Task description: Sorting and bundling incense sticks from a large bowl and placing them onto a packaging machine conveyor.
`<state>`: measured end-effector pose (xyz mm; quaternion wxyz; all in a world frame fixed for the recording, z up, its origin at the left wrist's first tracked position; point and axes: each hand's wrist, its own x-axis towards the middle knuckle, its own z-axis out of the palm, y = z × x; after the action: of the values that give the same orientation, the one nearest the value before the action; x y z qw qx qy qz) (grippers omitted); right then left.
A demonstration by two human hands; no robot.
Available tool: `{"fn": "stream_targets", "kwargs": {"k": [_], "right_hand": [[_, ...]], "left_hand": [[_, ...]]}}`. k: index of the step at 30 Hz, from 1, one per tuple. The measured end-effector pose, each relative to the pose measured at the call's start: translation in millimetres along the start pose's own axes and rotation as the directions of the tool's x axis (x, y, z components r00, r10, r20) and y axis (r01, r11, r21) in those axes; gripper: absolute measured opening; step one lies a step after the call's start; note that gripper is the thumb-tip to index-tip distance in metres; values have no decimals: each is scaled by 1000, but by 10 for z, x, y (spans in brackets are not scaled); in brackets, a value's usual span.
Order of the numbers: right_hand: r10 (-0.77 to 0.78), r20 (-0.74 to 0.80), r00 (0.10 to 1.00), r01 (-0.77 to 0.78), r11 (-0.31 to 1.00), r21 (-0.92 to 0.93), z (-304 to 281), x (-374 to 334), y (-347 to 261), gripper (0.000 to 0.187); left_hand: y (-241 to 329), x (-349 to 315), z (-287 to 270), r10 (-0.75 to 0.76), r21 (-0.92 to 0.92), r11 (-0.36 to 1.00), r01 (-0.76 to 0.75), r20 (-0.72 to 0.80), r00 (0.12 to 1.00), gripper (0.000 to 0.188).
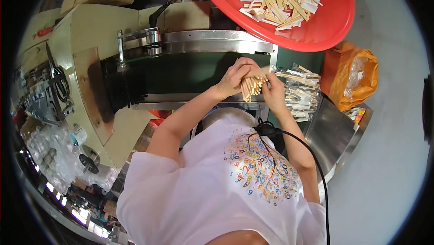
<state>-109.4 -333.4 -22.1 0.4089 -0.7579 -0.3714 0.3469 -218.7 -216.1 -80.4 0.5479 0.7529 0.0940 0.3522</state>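
Note:
Above the green conveyor belt (181, 71), my left hand (236, 76) is closed round a bundle of wooden chopsticks (253, 86). The sticks' pale ends point down toward me. At the bundle's right side, my right hand (275, 92) has its fingers bent and pressed against the sticks. A pale, blurred strip (264, 70) crosses the top of the bundle between both hands; whether it is paper or a stick, I cannot tell. Just right of my right hand, several clear-wrapped chopstick packs (300, 93) lie in a stack.
A red basin (332, 28) with loose chopsticks and torn paper sleeves stands at the far right. Beside it are an orange bag (350, 75) and a metal tray (330, 127). A metal crank arm (138, 37) spans the belt's left end. Clear plastic film (56, 154) hangs at left.

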Motion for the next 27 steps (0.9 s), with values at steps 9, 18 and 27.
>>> {"fn": "stream_targets", "kwargs": {"k": [9, 18, 27], "right_hand": [[14, 155, 988, 10, 988, -156, -279, 274, -141, 50], [-293, 553, 780, 350, 937, 4, -255, 353, -687, 55], [304, 140, 942, -322, 938, 126, -176, 2707, 37, 23]], "left_hand": [[-47, 21, 24, 49, 43, 998, -50, 35, 998, 30], [-111, -44, 58, -319, -250, 912, 324, 61, 946, 28], [-135, 164, -96, -226, -209, 950, 231, 51, 973, 16]]}}
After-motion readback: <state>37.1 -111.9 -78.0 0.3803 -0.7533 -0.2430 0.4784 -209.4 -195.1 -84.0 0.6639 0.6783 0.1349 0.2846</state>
